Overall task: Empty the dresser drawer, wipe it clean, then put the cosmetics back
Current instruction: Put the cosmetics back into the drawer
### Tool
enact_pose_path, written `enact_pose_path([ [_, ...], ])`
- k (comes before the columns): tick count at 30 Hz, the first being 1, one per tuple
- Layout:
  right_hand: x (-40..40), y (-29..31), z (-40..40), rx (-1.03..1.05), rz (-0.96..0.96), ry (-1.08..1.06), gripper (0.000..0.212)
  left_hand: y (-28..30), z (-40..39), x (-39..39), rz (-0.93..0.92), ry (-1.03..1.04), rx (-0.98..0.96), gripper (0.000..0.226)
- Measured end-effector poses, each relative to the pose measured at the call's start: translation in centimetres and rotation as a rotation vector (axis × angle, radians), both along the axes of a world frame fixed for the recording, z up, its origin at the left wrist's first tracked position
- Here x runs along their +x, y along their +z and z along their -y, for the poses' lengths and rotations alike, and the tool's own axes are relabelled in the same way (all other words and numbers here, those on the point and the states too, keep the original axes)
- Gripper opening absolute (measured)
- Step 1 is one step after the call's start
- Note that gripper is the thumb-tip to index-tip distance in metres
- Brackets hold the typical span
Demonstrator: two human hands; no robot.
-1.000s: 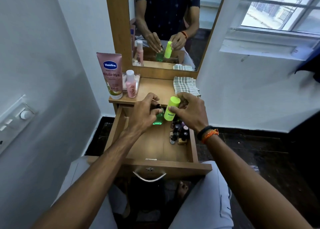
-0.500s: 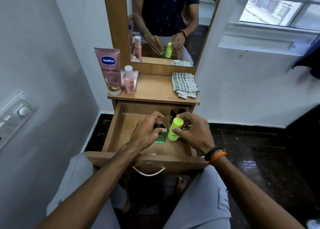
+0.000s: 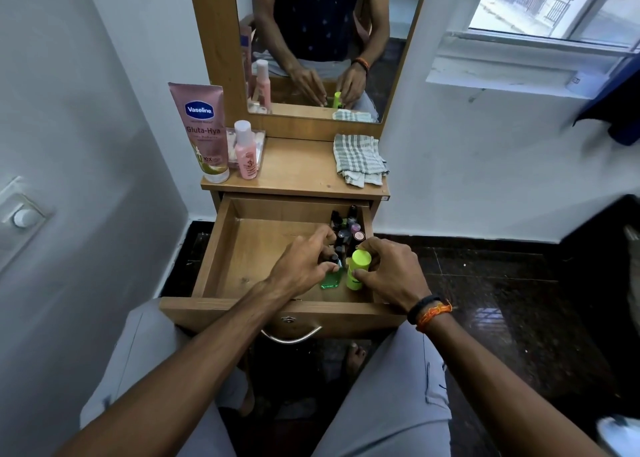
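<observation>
The wooden drawer (image 3: 221, 249) is pulled open below the dresser top. My left hand (image 3: 304, 264) grips a small green glass bottle (image 3: 330, 280) by its dark cap, low in the drawer at the front right. Beside it my right hand (image 3: 393, 273) holds a lime-green bottle (image 3: 356, 269) upright on the drawer floor. Several small dark cosmetic bottles (image 3: 346, 226) stand packed along the drawer's right side behind my hands. The left part of the drawer floor is bare wood.
On the dresser top (image 3: 298, 169) stand a pink Vaseline tube (image 3: 204, 131), a small pink bottle (image 3: 245, 150) and a folded checked cloth (image 3: 358, 159). A mirror (image 3: 318, 41) rises behind. White walls close in on both sides; my knees sit under the drawer front (image 3: 242, 313).
Both hands have come down from dresser-top height into the drawer, carrying the green glass bottle and the lime-green bottle to the front right of the drawer floor.
</observation>
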State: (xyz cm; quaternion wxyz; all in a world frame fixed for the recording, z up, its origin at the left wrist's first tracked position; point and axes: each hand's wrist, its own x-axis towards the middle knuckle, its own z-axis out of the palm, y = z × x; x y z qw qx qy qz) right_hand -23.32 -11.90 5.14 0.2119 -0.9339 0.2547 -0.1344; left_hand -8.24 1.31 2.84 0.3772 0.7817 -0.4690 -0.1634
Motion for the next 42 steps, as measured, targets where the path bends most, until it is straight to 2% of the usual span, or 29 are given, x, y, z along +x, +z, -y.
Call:
enact_pose_path([
  [12,0.0,-1.1,-0.2,-0.115,-0.033,0.019,0.038,0.5,0.4,-0.7,0.045,-0.064,-0.022,0.046],
  [18,0.2,-1.5,0.1,-0.128,-0.032,0.027,0.044,0.4,0.2,-0.8,0.138,-0.072,-0.009,0.055],
  [26,0.1,-1.7,0.1,-0.121,-0.017,0.004,0.050,0.4,0.1,-0.8,0.133,-0.090,-0.019,0.060],
  [37,0.0,-1.7,0.0,-0.162,0.001,0.009,0.041,0.3,0.0,-0.9,0.142,-0.083,-0.015,0.061],
  [42,-0.1,-1.7,-0.1,-0.171,0.001,0.028,0.049,0.5,-0.2,-0.8,0.179,-0.083,0.000,0.065],
])
